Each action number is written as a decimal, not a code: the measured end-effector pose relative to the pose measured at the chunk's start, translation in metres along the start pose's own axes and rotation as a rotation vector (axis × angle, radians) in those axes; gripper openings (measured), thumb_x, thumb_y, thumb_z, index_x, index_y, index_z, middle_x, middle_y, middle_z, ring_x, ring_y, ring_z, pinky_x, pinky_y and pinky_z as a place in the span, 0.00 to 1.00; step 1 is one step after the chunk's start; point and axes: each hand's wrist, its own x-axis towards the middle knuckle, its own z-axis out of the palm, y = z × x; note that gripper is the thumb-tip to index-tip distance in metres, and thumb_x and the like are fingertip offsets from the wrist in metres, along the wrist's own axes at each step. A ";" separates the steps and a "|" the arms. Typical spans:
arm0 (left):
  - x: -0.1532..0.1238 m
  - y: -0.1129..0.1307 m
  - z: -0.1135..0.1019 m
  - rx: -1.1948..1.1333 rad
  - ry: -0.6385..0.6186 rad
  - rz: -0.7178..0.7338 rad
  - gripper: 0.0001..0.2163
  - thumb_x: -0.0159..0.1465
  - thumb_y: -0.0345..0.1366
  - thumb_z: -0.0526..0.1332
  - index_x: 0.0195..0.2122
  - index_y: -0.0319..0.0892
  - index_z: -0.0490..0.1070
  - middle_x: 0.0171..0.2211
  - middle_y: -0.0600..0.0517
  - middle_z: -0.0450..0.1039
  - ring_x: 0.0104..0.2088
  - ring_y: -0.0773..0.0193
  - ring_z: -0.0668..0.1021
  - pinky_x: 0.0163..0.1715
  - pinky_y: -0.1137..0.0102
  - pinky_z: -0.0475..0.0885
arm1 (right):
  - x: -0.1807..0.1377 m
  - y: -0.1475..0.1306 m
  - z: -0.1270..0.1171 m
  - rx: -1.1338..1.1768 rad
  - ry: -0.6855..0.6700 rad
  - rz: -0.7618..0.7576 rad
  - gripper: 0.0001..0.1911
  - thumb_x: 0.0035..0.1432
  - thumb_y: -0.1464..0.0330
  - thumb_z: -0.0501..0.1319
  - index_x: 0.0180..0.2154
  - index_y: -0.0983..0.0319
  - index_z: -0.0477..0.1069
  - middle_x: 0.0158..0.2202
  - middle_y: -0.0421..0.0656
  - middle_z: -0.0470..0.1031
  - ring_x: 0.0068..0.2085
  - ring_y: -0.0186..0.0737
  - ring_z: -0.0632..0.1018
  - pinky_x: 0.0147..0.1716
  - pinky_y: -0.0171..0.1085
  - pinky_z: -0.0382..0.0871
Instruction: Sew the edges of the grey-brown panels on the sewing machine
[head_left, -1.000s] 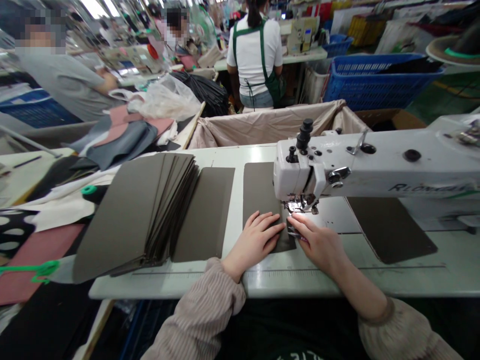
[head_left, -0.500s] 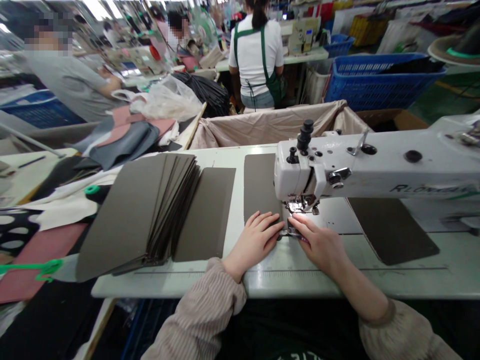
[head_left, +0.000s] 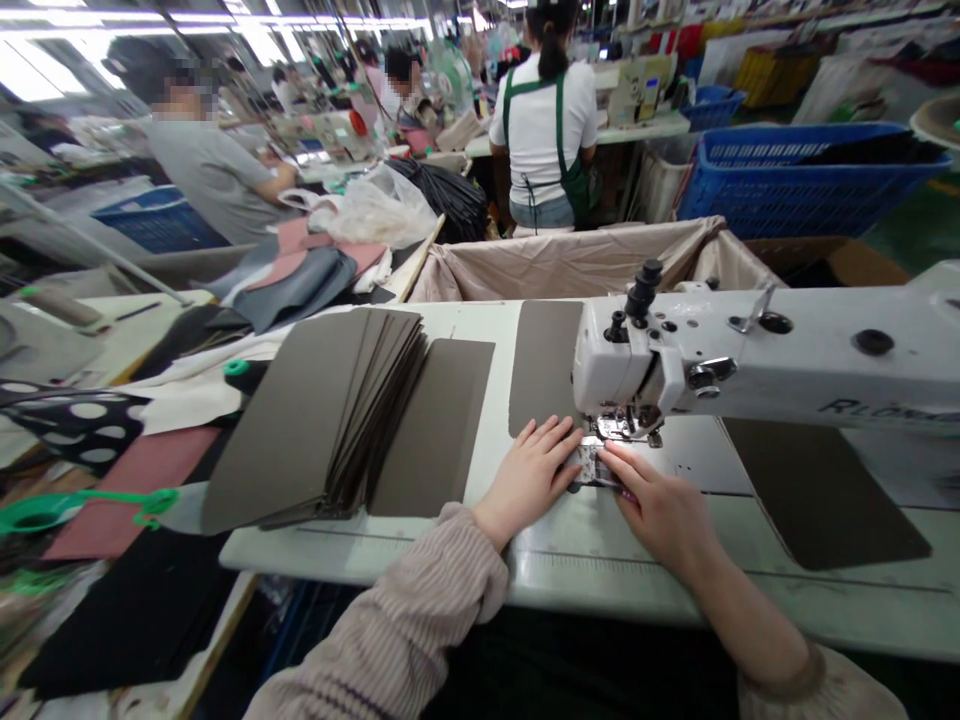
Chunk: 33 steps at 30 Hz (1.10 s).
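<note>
My left hand point(head_left: 531, 474) lies flat with fingers stretched out, just left of the presser foot point(head_left: 616, 428) of a white sewing machine point(head_left: 720, 345). Its fingertips reach the near edge of a grey-brown panel point(head_left: 546, 365), which lies partly behind the machine head. On the other side, my right hand point(head_left: 664, 510) rests with extended fingers in front of the foot. Between the fingertips shows a small metal plate point(head_left: 591, 463); whether either hand presses on something thin is hidden. Another grey-brown panel point(head_left: 829, 490) lies under the machine arm.
A fanned stack of grey-brown panels point(head_left: 300, 410) stands left on the pale table point(head_left: 540, 580), beside a single panel point(head_left: 442, 430). Behind the table is a fabric-lined bin point(head_left: 570, 268). Blue crates point(head_left: 802, 185) and seated people point(head_left: 551, 125) are farther back.
The whole view has swung left, so everything sits farther right. Both hands stay by the presser foot. More of the metal plate shows between the fingertips, where a dark strip was before.
</note>
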 end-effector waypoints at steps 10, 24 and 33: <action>0.006 -0.003 0.001 -0.007 -0.001 -0.021 0.22 0.71 0.43 0.54 0.65 0.48 0.58 0.66 0.49 0.58 0.66 0.55 0.60 0.65 0.52 0.53 | 0.000 0.001 0.001 0.014 -0.030 -0.002 0.29 0.61 0.72 0.53 0.63 0.53 0.61 0.65 0.39 0.63 0.40 0.42 0.80 0.35 0.41 0.76; 0.015 -0.006 0.003 -0.048 0.010 0.009 0.19 0.71 0.38 0.52 0.63 0.48 0.60 0.65 0.50 0.60 0.67 0.58 0.58 0.66 0.52 0.48 | -0.001 0.001 0.002 0.005 -0.022 -0.001 0.28 0.61 0.71 0.53 0.63 0.52 0.61 0.65 0.38 0.62 0.38 0.41 0.80 0.33 0.40 0.75; 0.016 -0.006 0.005 -0.089 0.009 0.008 0.21 0.69 0.31 0.51 0.63 0.47 0.61 0.65 0.51 0.61 0.67 0.60 0.59 0.67 0.51 0.45 | -0.001 0.001 0.002 0.008 -0.010 -0.007 0.28 0.61 0.71 0.54 0.63 0.53 0.61 0.64 0.39 0.63 0.38 0.41 0.80 0.34 0.41 0.75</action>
